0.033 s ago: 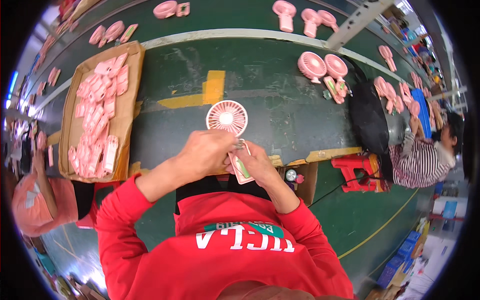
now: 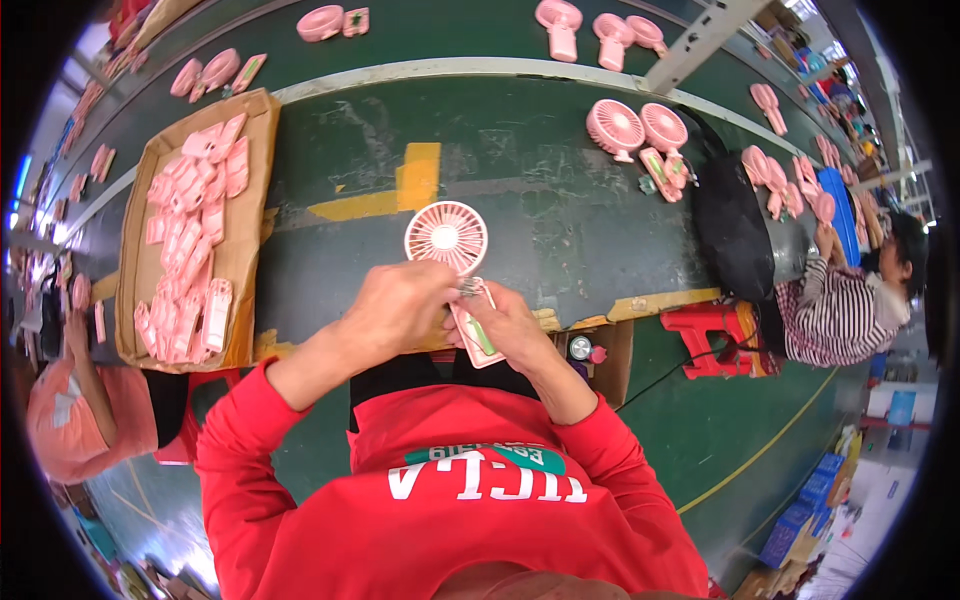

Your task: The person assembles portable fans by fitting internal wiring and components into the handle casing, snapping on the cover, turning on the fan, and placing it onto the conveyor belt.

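A pink hand-held fan lies at the bench's near edge in front of me, its round grille head [image 2: 446,238] face up on the dark green surface. My right hand [image 2: 510,322] grips the open fan handle [image 2: 477,338], a pink half-shell with a green board inside. My left hand [image 2: 405,300] is closed in a pinch where the head meets the handle, beside small greyish parts, perhaps wires [image 2: 470,288]. Its fingers hide what they hold.
A cardboard tray [image 2: 262,140] of pink handle shells stands to the left. Two pink fan heads [image 2: 615,128] lie at the back right, near a black bag [image 2: 735,225]. Co-workers sit on both sides. A red stool [image 2: 700,335] stands right of me.
The whole view has shifted slightly, with the bench and its things a little further left. Both hands keep the same hold on the fan.
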`<action>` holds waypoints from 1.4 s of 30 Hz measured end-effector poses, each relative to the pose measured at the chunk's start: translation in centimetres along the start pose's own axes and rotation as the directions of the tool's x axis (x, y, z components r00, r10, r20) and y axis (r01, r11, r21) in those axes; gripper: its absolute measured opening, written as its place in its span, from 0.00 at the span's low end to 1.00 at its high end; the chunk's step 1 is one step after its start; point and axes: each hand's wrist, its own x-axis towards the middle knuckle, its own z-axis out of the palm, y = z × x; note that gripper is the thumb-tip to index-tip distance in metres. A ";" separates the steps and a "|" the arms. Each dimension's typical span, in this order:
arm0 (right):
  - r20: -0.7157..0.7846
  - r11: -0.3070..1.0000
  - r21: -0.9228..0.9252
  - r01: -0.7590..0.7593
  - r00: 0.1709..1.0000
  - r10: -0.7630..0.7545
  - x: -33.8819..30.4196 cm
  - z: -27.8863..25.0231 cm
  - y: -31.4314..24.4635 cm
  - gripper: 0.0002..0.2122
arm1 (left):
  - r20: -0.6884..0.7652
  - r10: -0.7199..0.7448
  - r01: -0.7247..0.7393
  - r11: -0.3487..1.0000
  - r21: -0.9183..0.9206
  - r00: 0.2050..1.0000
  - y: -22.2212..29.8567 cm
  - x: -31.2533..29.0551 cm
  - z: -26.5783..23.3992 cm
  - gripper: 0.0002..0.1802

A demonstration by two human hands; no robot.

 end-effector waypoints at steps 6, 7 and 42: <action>0.050 1.000 0.005 0.020 0.999 -0.021 0.0 -0.2 0.4 0.10 | 0.148 -0.452 0.476 0.833 -0.282 0.880 0.6 -0.6 -0.3 0.07; 0.022 0.999 -0.003 0.037 0.999 -0.037 0.0 -0.1 0.4 0.10 | 0.145 -0.458 0.480 0.831 -0.281 0.877 0.6 -0.6 -0.1 0.07; 0.017 0.971 0.230 -0.058 0.998 0.056 -0.3 -1.0 0.3 0.14 | -0.151 -0.499 0.440 0.844 -0.305 0.853 0.5 -2.8 4.0 0.06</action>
